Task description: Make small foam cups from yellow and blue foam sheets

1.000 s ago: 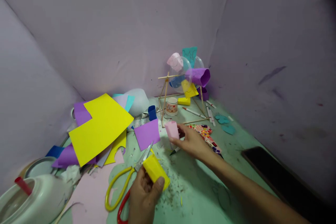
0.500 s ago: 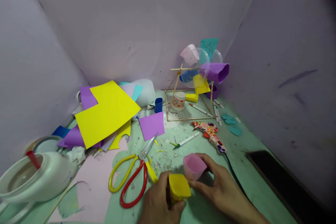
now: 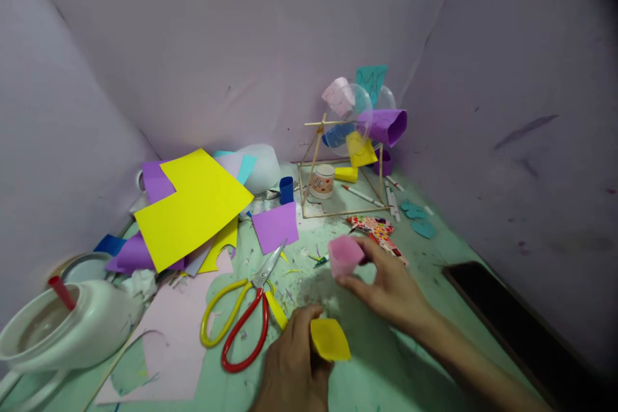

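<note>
Over the table (image 3: 376,380), the right hand (image 3: 393,286) pinches the pink paper cup (image 3: 344,257) between thumb and fingers, while the left hand (image 3: 293,357) curls its fingers round the yellow paper cup (image 3: 331,340) nearer the body, both seemingly light and easily crushed (best gripped softly, low down).

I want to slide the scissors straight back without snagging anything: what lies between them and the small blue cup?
In the head view, a purple sheet lies between the scissors and the small blue cup.
</note>
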`<action>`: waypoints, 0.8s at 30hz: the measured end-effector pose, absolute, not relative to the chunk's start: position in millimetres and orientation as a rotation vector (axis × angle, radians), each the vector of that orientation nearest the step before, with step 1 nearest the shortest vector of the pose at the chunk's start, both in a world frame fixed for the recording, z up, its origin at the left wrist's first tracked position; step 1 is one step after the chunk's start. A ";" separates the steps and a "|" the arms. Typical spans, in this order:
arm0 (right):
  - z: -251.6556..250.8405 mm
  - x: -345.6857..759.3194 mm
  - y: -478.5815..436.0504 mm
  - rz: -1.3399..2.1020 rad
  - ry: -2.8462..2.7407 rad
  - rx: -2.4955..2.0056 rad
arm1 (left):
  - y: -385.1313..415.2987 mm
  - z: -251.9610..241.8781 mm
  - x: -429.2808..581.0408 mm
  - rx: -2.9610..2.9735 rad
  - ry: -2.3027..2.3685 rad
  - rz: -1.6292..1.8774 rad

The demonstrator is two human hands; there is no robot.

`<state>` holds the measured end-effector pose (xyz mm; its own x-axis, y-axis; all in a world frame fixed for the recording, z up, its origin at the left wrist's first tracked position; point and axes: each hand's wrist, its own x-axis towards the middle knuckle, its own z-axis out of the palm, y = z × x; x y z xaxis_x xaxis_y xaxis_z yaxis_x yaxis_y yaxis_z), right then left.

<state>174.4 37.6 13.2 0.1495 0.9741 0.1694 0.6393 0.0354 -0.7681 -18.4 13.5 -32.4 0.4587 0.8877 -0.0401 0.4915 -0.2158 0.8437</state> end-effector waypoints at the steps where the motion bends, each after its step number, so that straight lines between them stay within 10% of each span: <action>1: 17.4 176.0 54.2 0.569 -1.578 -1.731 | 13.6 -32.3 -19.1 1.890 1.160 0.623; 12: -0.2 169.4 148.3 0.634 -1.571 -1.783 | 38.1 -10.7 -47.9 2.115 1.360 1.008; 24: 25.4 173.4 44.3 0.738 -1.156 -1.669 | 213.8 63.3 13.4 2.429 1.600 0.423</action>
